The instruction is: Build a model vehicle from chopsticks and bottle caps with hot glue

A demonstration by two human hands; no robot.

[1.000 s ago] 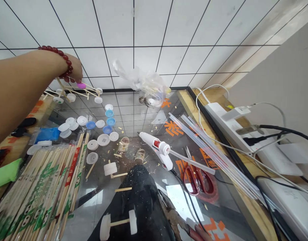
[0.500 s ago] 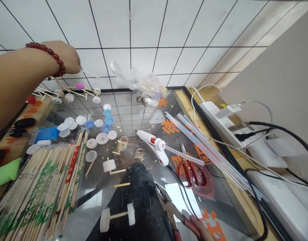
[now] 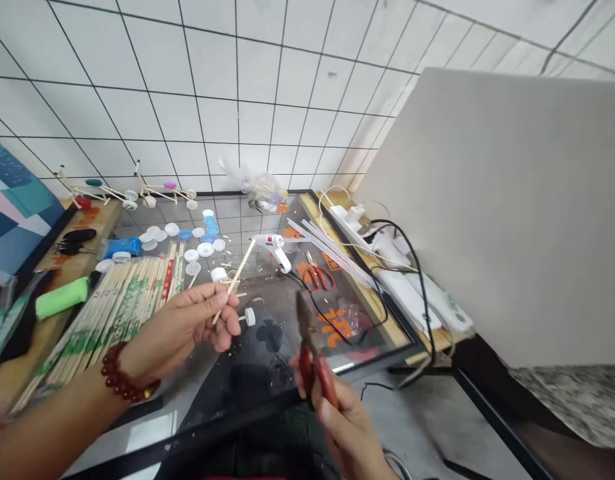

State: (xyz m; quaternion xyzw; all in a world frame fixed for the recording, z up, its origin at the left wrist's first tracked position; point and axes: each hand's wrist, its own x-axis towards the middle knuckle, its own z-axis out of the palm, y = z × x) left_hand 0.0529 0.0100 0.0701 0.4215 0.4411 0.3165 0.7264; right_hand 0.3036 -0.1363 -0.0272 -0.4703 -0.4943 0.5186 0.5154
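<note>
A thin wooden stick [image 3: 245, 264] is pinched between the thumb and fingers of my left hand [image 3: 200, 313], slanting up to the right. My right hand [image 3: 340, 413] is wrapped round the red handles of pliers [image 3: 307, 327], whose jaws point up and look blurred. Below the left hand's stick, on the glass table, lie a white bottle cap [image 3: 218, 274] and short stick pieces. Another white cap [image 3: 250, 316] on a stick is just right of my left hand. Behind them rests a white glue gun [image 3: 275, 249].
Wrapped chopsticks [image 3: 122, 300] cover the table's left side, with loose white and blue caps [image 3: 185, 235] behind. Stick figures [image 3: 170, 187] stand at the back left. Red scissors [image 3: 320, 277], clear glue sticks [image 3: 337, 253] and a cabled power strip [image 3: 352, 227] are on the right.
My left hand has come down from the back left to the front, now with a stick in it. The pliers have been raised in my right hand. The view has shifted.
</note>
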